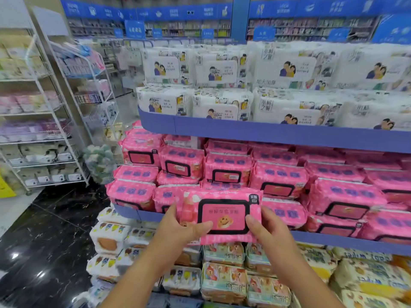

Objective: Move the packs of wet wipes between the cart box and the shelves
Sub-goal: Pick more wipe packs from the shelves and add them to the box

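Observation:
A pink pack of wet wipes (222, 215) with a black-framed lid is held up in front of the middle shelf. My left hand (180, 225) grips its left edge, thumb on the front. My right hand (264, 227) grips its right edge, thumb beside the lid. Behind it the middle shelf (333, 240) carries stacks of the same pink packs (278, 181). The cart box is out of view.
The top shelf (244, 132) bears white packs with cartoon figures (220, 72). The bottom shelf is stacked with mixed colourful packs (224, 278). White wire racks of goods (40, 121) stand at the left on a dark glossy floor (51, 241).

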The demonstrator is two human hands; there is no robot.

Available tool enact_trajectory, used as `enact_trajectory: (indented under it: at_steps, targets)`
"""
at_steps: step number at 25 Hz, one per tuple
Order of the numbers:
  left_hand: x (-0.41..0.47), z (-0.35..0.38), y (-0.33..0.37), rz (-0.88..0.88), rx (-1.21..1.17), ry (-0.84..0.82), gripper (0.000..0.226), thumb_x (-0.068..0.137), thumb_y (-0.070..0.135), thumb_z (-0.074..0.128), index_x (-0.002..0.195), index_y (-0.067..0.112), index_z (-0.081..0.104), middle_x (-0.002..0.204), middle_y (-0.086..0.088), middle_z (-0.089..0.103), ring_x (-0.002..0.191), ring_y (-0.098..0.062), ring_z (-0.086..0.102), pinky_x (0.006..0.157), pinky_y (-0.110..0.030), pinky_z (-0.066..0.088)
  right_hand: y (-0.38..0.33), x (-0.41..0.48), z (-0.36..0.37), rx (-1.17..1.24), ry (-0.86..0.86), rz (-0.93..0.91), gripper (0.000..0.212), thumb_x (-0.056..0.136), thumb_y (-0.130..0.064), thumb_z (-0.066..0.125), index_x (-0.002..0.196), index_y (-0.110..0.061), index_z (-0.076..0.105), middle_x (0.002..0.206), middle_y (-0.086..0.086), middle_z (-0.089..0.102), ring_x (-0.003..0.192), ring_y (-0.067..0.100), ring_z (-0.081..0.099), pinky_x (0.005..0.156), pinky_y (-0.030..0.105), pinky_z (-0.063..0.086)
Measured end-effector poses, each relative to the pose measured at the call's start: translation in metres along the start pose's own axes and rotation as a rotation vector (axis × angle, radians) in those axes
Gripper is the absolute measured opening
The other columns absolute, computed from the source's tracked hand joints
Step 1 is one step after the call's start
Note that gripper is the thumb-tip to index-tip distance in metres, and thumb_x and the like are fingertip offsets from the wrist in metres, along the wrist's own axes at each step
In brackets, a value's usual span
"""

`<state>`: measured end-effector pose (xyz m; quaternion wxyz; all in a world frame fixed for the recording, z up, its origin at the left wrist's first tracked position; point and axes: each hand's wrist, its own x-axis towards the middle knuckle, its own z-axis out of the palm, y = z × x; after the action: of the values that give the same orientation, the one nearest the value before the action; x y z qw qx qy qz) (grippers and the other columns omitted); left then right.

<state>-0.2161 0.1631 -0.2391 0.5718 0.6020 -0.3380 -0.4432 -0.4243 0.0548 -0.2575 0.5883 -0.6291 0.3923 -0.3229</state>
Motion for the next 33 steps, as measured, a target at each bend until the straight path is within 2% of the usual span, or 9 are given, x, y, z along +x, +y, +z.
enact_trajectory:
  at_steps: [5,8,11,14,18,22,26,30,33]
  targets:
    - [0.016,-0.005,0.048,0.060,0.122,-0.118,0.145,0.052,0.072,0.082,0.162,0.037,-0.005,0.157,0.013,0.025,0.137,-0.013,0.039,0.116,-0.043,0.033,-0.040,0.010,-0.007,-0.058,0.006,-0.103,0.090,0.072,-0.081,0.065,0.145,-0.031,0.048,0.139,-0.013,0.060,0.126,0.010,0.058,0.107,0.043,0.048]
    - [0.023,-0.020,0.061,0.069,0.100,-0.077,0.149,0.039,0.071,0.093,0.160,0.041,0.011,0.148,0.018,0.035,0.132,-0.010,0.044,0.115,-0.040,0.037,-0.051,0.025,0.001,-0.064,-0.059,-0.133,0.070,0.081,-0.061,0.067,0.140,-0.028,0.050,0.140,-0.014,0.059,0.125,0.008,0.058,0.106,0.036,0.048]
    - [0.033,-0.056,0.062,0.046,0.188,-0.004,0.098,0.055,0.055,0.097,0.136,0.028,0.051,0.133,-0.001,0.064,0.117,-0.016,0.065,0.108,-0.041,0.049,-0.060,0.046,0.025,-0.098,-0.123,-0.134,0.076,0.082,-0.056,0.070,0.147,-0.035,0.038,0.150,-0.022,0.039,0.135,0.007,0.045,0.114,0.038,0.039]
    - [0.047,-0.109,0.056,0.031,0.282,0.076,0.066,0.067,0.039,0.096,0.121,0.027,0.060,0.112,0.003,0.073,0.106,-0.002,0.071,0.101,-0.034,0.055,-0.062,0.081,0.068,-0.143,-0.209,-0.124,0.065,0.080,-0.048,0.075,0.138,-0.032,0.050,0.133,-0.015,0.064,0.118,0.004,0.063,0.103,0.038,0.053]
    - [0.083,-0.186,0.042,0.049,0.362,0.095,0.098,0.061,0.054,0.096,0.145,0.039,0.047,0.134,0.014,0.067,0.124,-0.010,0.064,0.108,-0.044,0.051,-0.058,0.128,0.140,-0.185,-0.269,-0.083,0.052,0.087,-0.037,0.076,0.127,-0.041,0.044,0.126,-0.025,0.059,0.108,-0.003,0.061,0.095,0.024,0.050]
    - [0.130,-0.252,0.036,0.054,0.320,0.095,0.067,0.080,0.016,0.088,0.133,0.036,0.050,0.127,0.009,0.070,0.112,-0.006,0.070,0.096,-0.032,0.059,-0.050,0.181,0.211,-0.161,-0.247,-0.038,0.049,0.089,-0.017,0.075,0.130,-0.031,0.052,0.122,-0.014,0.067,0.101,-0.003,0.067,0.073,0.013,0.054]
    - [0.178,-0.301,0.019,0.128,0.247,0.156,0.070,0.078,0.002,0.087,0.135,0.032,0.058,0.126,0.004,0.073,0.114,-0.018,0.071,0.094,-0.041,0.060,-0.039,0.226,0.263,-0.235,-0.174,-0.065,0.042,0.093,-0.022,0.071,0.128,-0.035,0.052,0.119,-0.025,0.062,0.116,0.003,0.061,0.086,0.014,0.046]
    - [0.217,-0.309,-0.015,0.172,0.257,0.217,0.079,0.075,0.001,0.088,0.132,0.048,0.058,0.123,0.008,0.074,0.114,-0.016,0.071,0.096,-0.039,0.058,-0.025,0.248,0.284,-0.320,0.004,-0.058,0.062,0.099,-0.027,0.062,0.155,-0.021,0.036,0.154,-0.006,0.042,0.145,0.016,0.037,0.114,0.029,0.031]
    - [0.230,-0.308,-0.034,0.173,0.278,0.248,0.083,0.079,0.009,0.087,0.134,0.060,0.052,0.120,0.013,0.074,0.112,-0.014,0.071,0.096,-0.039,0.058,-0.017,0.250,0.289,-0.388,0.066,-0.067,0.064,0.099,-0.032,0.060,0.156,-0.022,0.033,0.158,-0.002,0.039,0.147,0.018,0.034,0.116,0.031,0.029]
